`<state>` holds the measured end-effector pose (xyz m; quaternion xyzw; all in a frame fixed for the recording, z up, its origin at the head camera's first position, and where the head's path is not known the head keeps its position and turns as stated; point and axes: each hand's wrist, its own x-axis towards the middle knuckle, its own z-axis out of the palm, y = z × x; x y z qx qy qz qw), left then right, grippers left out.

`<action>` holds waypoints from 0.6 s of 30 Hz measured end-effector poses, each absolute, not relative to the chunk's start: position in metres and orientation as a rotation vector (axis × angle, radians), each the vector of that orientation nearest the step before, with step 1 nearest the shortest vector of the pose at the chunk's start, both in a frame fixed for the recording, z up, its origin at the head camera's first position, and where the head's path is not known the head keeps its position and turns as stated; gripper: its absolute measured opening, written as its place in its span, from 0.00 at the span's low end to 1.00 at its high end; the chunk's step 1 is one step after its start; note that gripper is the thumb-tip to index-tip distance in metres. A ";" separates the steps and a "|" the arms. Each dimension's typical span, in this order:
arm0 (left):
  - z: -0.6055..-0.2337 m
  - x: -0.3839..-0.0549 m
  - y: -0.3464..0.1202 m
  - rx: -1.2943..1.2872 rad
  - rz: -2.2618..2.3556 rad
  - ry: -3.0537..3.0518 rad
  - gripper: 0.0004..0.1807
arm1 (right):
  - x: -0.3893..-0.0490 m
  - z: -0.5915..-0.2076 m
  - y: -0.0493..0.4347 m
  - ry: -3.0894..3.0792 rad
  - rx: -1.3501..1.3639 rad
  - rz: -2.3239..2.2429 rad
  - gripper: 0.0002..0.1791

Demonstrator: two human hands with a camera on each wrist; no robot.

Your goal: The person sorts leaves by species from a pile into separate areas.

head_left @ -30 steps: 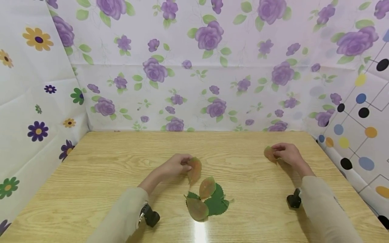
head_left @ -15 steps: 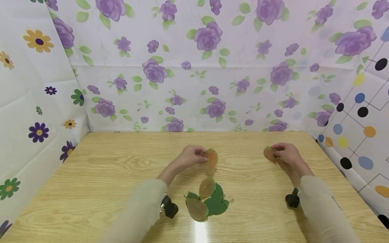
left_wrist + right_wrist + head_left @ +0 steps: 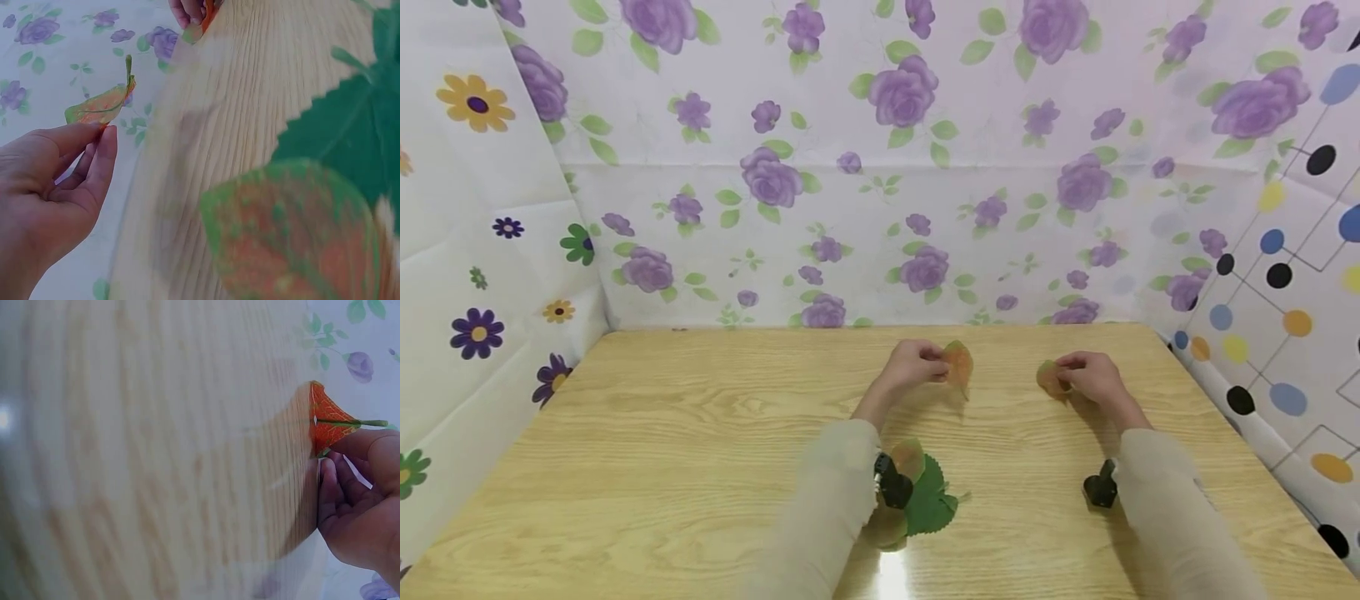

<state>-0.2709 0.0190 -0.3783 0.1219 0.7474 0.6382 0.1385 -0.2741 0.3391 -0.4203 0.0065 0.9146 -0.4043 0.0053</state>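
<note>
Between thumb and fingers, my left hand [image 3: 916, 363] pinches an orange-green leaf [image 3: 958, 367] by its edge, above the far part of the table. The left wrist view shows that leaf [image 3: 100, 107] with its stem pointing up. To the right, my right hand [image 3: 1093, 377] pinches a smaller orange leaf [image 3: 1049, 380] close to the tabletop. In the right wrist view this leaf [image 3: 331, 420] looks bright orange with a green stem. The two held leaves are apart.
A dark green toothed leaf [image 3: 931, 500] and reddish-green leaves [image 3: 887, 530] overlap on the wooden table [image 3: 700, 467], partly hidden by my left wrist camera [image 3: 893, 483]. Flower-printed cloth [image 3: 850, 200] hangs behind; dotted cloth [image 3: 1292, 333] is at the right.
My left hand has carried its leaf right and farther back, towards the right hand. The right hand has stayed nearly still with its leaf. The head view has turned slightly.
</note>
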 end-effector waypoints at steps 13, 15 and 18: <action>-0.385 -0.271 0.085 0.279 1.827 2.236 0.12 | -0.274 -0.416 0.336 2.910 0.054 -1.259 0.16; -0.391 -0.271 0.092 0.261 1.817 2.254 0.12 | -0.274 -0.417 0.335 2.922 0.056 -1.243 0.15; -0.401 -0.273 0.099 0.215 1.805 2.277 0.11 | -0.272 -0.420 0.332 2.918 0.067 -1.241 0.15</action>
